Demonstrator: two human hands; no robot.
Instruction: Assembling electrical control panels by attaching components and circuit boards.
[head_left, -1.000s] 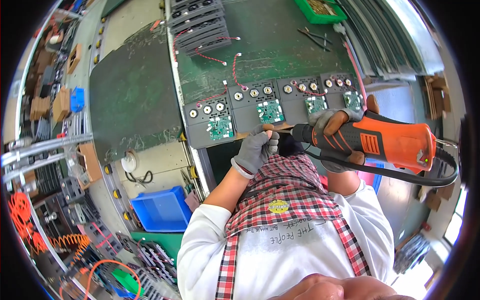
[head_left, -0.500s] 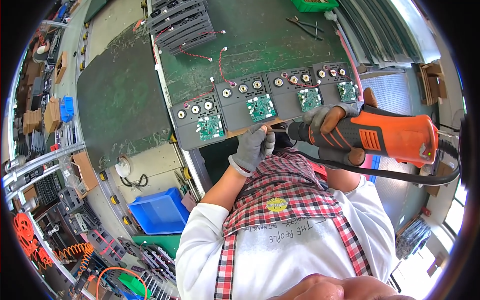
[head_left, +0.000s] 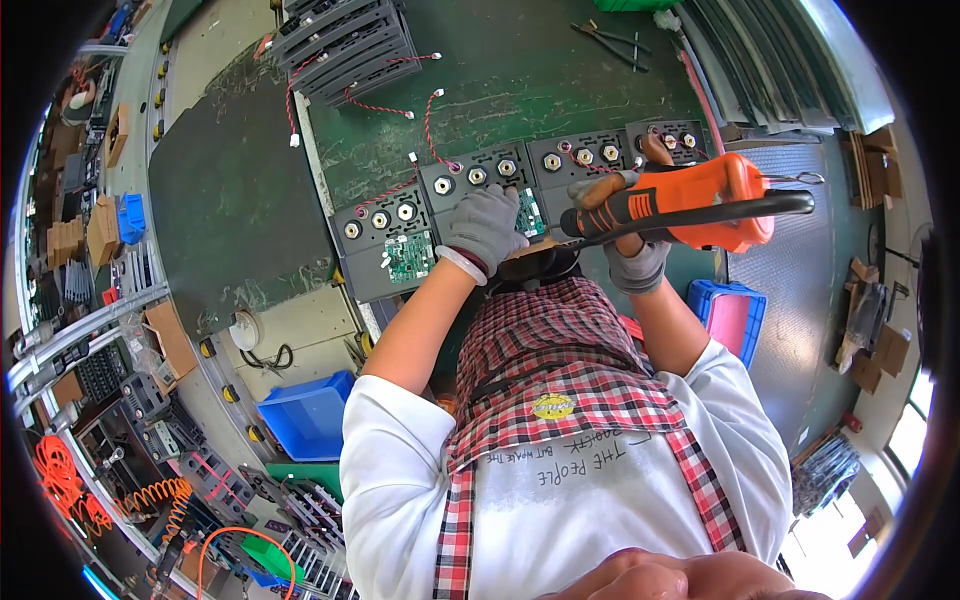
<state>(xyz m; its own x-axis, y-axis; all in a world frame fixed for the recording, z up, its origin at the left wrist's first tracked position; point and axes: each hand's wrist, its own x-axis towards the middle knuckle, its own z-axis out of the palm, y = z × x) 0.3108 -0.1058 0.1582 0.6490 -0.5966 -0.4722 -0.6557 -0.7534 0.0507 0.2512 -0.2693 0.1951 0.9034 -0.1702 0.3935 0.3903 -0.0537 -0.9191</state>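
My right hand (head_left: 640, 262), in a grey glove with tan finger parts, is closed around an orange and black power screwdriver (head_left: 690, 205). Its nose points left, low over the row of dark grey panels (head_left: 565, 180). Across the second panel from the left lies my gloved left hand (head_left: 487, 228), fingers stretched forward and partly covering a green circuit board (head_left: 532, 212). What lies under those fingers is hidden. On the leftmost panel another circuit board (head_left: 408, 258) shows fully. Round brass-coloured fittings (head_left: 477, 176) and red twisted wires (head_left: 432, 135) run along the panels' far side.
Stacked grey panels (head_left: 345, 45) stand at the far left of the green-topped bench (head_left: 520, 85). Pliers (head_left: 610, 45) lie at the back right. A blue bin (head_left: 308, 415) sits lower left, and another blue crate (head_left: 725, 310) to the right. The tool's black cord (head_left: 740, 208) hangs across it.
My left hand has left the screwdriver's tip and moved forward onto the second panel. The screwdriver, in my right hand, has shifted left and forward, its rear end swinging upward.
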